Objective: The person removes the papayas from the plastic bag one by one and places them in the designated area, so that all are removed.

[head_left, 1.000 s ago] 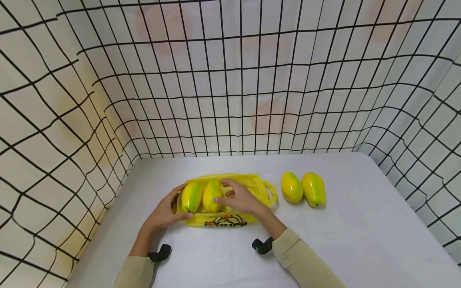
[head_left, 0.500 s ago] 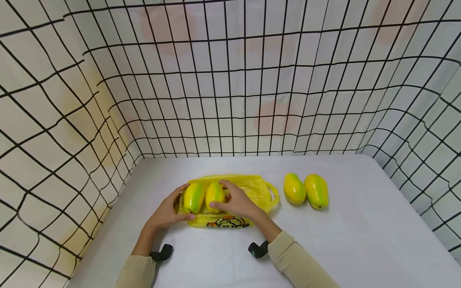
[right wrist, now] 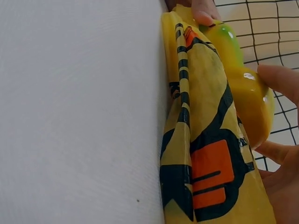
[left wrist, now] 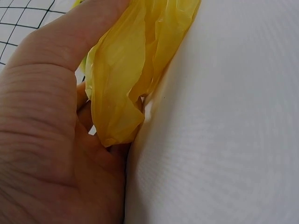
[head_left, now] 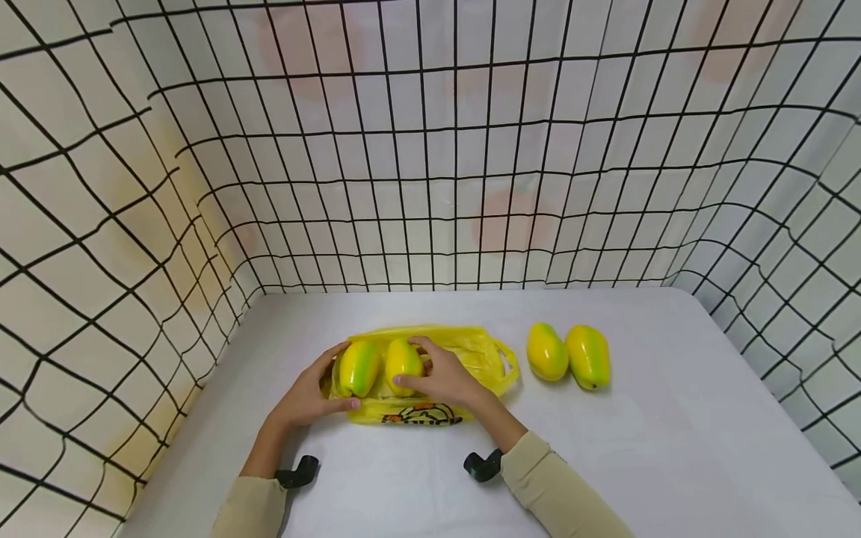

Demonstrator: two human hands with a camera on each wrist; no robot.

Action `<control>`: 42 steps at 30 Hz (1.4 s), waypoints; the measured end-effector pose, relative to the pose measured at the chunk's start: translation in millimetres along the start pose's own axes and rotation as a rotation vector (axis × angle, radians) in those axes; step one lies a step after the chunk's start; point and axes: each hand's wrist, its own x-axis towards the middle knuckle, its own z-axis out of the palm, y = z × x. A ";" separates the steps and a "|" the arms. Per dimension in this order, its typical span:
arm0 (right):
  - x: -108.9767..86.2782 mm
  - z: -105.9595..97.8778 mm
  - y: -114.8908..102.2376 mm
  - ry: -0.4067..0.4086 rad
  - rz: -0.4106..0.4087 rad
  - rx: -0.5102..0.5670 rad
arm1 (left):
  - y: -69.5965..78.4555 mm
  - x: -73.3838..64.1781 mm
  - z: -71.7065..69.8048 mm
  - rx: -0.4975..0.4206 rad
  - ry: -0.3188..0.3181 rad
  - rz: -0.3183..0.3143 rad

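A yellow plastic bag (head_left: 464, 345) with a dark and orange print lies flat on the white table. Two glossy yellow-green mango-like fruits sit side by side on it, the left fruit (head_left: 359, 369) and the right fruit (head_left: 403, 366). My left hand (head_left: 306, 396) holds the bag's left end around the left fruit, thumb in front and fingers behind; the left wrist view shows the bag's crumpled film (left wrist: 119, 88) between them. My right hand (head_left: 447, 373) grips the right fruit from its right side, thumb in front. In the right wrist view, fingers touch this fruit (right wrist: 252, 105).
Two more yellow-green fruits, one nearer (head_left: 547, 352) and one farther right (head_left: 588, 357), lie right of the bag handle (head_left: 509, 366). A white sheet with a black grid (head_left: 454, 179) encloses the table (head_left: 673, 433) at the back and sides.
My right hand has come in against the right fruit and taken hold of it. That fruit has shifted slightly right, away from the left one. My left hand stays in place.
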 end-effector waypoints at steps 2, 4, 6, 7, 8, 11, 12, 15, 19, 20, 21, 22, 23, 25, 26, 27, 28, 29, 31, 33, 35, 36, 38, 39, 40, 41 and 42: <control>-1.1 -0.5 -1.8 -0.002 0.001 0.017 | -0.4 -0.7 -0.7 -0.002 -0.001 0.003; -2.1 -0.7 -3.0 -0.002 0.000 0.029 | -0.4 -1.1 -0.9 -0.008 0.001 0.008; -3.3 -0.8 -3.5 -0.002 -0.001 0.037 | -0.9 -1.3 -0.6 -0.010 0.002 0.013; -3.6 -0.9 -3.1 -0.002 -0.003 0.040 | -1.4 -1.3 -0.3 -0.011 0.002 0.016; -4.0 -1.2 -2.5 -0.001 -0.006 0.040 | -1.8 -1.2 0.0 -0.012 0.002 0.017; -5.0 -2.7 -0.3 0.003 -0.013 0.039 | -2.9 -0.8 0.8 -0.010 0.000 0.021; -5.1 -3.3 0.8 0.005 -0.017 0.038 | -2.9 -0.7 0.8 -0.009 -0.003 0.021; -6.1 -6.3 2.5 0.017 -0.025 0.038 | -2.4 -0.3 0.1 -0.010 -0.004 0.018; -7.3 -10.6 4.9 0.037 -0.033 0.037 | -1.3 0.4 -1.1 -0.003 -0.005 0.005; -7.5 -11.6 6.1 0.039 -0.036 0.042 | -1.2 0.6 -1.1 -0.003 -0.006 0.001; -7.6 -12.5 7.4 0.042 -0.039 0.044 | -1.1 0.8 -1.2 -0.003 -0.007 -0.001; -8.1 -13.4 8.3 0.043 -0.040 0.051 | -1.1 0.9 -1.2 -0.002 -0.008 -0.003; -8.6 -14.3 9.1 0.042 -0.041 0.061 | -1.1 0.9 -1.2 0.000 -0.008 -0.002; -10.2 -16.4 10.5 0.045 -0.041 0.070 | -1.3 0.8 -1.0 -0.004 -0.008 0.002; -11.1 -17.6 10.9 0.048 -0.040 0.071 | -1.4 0.6 -0.9 -0.004 -0.008 0.006; -12.2 -18.7 11.0 0.050 -0.038 0.070 | -1.5 0.3 -0.8 -0.005 -0.008 0.009; -13.5 -20.0 10.9 0.052 -0.035 0.069 | -1.7 0.1 -0.8 -0.008 -0.008 0.012; -14.3 -21.4 11.6 0.056 -0.035 0.064 | -1.8 -0.2 -0.7 -0.009 -0.009 0.016; -16.6 -24.3 11.9 0.063 -0.034 0.056 | -2.1 -0.6 -0.7 -0.016 -0.012 0.021; -18.9 -27.0 12.4 0.070 -0.029 0.057 | -2.4 -0.7 -0.7 -0.021 -0.013 0.025; -20.3 -29.8 13.5 0.079 -0.027 0.062 | -2.7 -0.6 -0.7 -0.022 -0.014 0.029; -21.5 -31.3 13.0 0.083 -0.025 0.066 | -2.9 -0.6 -0.8 -0.023 -0.013 0.030; -23.4 -34.4 13.4 0.090 -0.024 0.075 | -3.0 -0.5 -0.9 -0.022 -0.012 0.030; -24.5 -36.1 13.5 0.091 -0.023 0.078 | -3.0 -0.6 -1.1 -0.021 -0.013 0.029; -25.6 -37.9 13.7 0.093 -0.026 0.080 | -2.9 -0.5 -1.1 -0.019 -0.013 0.028; -27.2 -39.9 13.7 0.094 -0.025 0.082 | -2.8 -0.5 -1.2 -0.017 -0.013 0.026; -28.9 -42.0 13.7 0.094 -0.027 0.086 | -2.6 -0.4 -1.3 -0.017 -0.014 0.024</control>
